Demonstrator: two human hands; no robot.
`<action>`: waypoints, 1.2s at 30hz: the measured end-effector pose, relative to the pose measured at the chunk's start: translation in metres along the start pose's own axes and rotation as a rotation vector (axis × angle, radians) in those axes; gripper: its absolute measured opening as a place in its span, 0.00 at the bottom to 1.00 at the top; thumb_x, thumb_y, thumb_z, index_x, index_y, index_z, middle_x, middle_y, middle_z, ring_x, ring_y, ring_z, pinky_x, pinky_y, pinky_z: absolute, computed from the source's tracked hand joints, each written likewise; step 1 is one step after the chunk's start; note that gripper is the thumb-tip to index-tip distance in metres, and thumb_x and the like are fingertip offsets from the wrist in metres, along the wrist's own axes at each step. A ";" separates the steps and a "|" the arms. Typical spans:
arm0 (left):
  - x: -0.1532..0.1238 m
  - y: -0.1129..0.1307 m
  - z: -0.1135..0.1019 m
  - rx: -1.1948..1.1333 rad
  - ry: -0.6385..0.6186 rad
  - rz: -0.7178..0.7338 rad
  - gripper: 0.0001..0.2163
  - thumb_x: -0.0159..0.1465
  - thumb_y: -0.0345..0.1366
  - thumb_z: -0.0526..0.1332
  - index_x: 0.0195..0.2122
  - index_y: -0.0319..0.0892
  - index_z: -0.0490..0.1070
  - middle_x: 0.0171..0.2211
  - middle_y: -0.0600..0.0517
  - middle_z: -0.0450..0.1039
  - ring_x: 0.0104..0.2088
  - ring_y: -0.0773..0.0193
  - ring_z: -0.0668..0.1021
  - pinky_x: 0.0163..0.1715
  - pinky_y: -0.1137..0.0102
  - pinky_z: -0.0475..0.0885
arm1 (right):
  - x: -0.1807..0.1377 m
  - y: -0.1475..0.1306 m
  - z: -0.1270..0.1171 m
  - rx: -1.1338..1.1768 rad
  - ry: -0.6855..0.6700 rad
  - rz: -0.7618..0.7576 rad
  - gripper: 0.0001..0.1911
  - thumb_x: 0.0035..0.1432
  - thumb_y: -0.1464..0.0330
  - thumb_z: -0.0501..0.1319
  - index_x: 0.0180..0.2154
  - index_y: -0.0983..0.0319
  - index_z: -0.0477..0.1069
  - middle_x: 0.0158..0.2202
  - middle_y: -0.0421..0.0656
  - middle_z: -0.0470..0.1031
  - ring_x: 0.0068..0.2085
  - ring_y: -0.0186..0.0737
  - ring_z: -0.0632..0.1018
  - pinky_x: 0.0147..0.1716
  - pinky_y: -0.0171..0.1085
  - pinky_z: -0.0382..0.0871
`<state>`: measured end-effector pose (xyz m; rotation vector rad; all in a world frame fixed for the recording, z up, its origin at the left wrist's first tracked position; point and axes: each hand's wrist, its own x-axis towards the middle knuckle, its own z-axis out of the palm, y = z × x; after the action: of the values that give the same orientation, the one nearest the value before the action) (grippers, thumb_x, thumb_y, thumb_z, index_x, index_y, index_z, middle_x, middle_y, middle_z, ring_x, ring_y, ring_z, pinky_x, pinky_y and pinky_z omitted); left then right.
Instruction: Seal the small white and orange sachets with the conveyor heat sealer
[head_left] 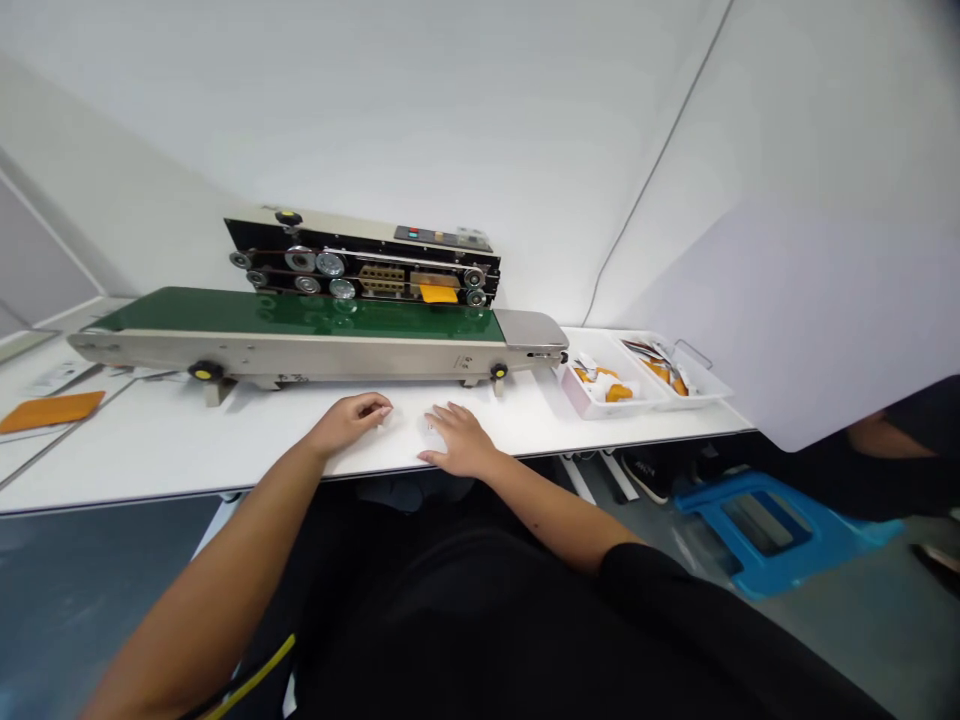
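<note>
My left hand rests near the front edge of the white table, its fingers loosely curled in and nothing showing in them. To its right my right hand lies on the tabletop with fingers and thumb apart, holding nothing. Just beyond both hands stands a band sealing machine with a green conveyor belt. An orange pouch sticks out of the sealer between its rollers, over the right part of the belt. Neither hand touches the machine.
Right of the machine, white trays hold orange and white packets. Another orange pouch lies at the table's far left. A blue plastic stool stands on the floor at right, beside another person's arm, partly behind a white panel.
</note>
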<state>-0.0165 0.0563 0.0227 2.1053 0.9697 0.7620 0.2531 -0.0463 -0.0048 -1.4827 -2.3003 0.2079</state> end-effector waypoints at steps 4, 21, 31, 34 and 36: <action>0.001 0.001 0.000 -0.003 0.009 -0.005 0.21 0.64 0.57 0.62 0.42 0.43 0.79 0.34 0.50 0.80 0.36 0.57 0.80 0.39 0.67 0.74 | 0.003 0.006 -0.007 0.084 -0.108 -0.181 0.40 0.61 0.49 0.69 0.69 0.57 0.67 0.72 0.50 0.65 0.72 0.57 0.63 0.71 0.54 0.55; 0.000 0.002 0.004 -0.016 0.028 -0.059 0.24 0.63 0.60 0.63 0.42 0.43 0.79 0.31 0.50 0.79 0.34 0.58 0.79 0.39 0.67 0.73 | -0.003 0.030 -0.016 1.350 0.460 0.437 0.25 0.53 0.46 0.71 0.40 0.57 0.70 0.24 0.34 0.72 0.19 0.29 0.68 0.15 0.29 0.56; -0.001 0.007 0.003 -0.029 0.022 -0.054 0.24 0.63 0.60 0.63 0.41 0.42 0.78 0.29 0.51 0.78 0.33 0.58 0.79 0.38 0.67 0.73 | 0.052 0.060 -0.126 1.203 0.494 0.327 0.21 0.62 0.65 0.68 0.55 0.59 0.69 0.25 0.33 0.74 0.20 0.29 0.73 0.22 0.29 0.67; -0.001 0.008 0.003 -0.027 0.026 -0.057 0.23 0.63 0.59 0.63 0.40 0.42 0.78 0.29 0.51 0.78 0.34 0.57 0.79 0.39 0.66 0.73 | 0.089 0.090 -0.173 1.138 0.752 0.423 0.18 0.65 0.69 0.63 0.55 0.61 0.69 0.24 0.32 0.72 0.22 0.28 0.74 0.25 0.26 0.68; -0.001 0.008 0.002 -0.033 0.029 -0.060 0.23 0.63 0.60 0.63 0.40 0.42 0.78 0.30 0.51 0.78 0.34 0.57 0.79 0.39 0.66 0.73 | 0.109 0.106 -0.191 1.100 0.820 0.547 0.13 0.64 0.73 0.62 0.51 0.62 0.69 0.22 0.33 0.71 0.23 0.29 0.76 0.26 0.26 0.71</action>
<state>-0.0123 0.0509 0.0272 2.0324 1.0242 0.7757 0.3800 0.0803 0.1611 -1.1707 -0.8122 0.7088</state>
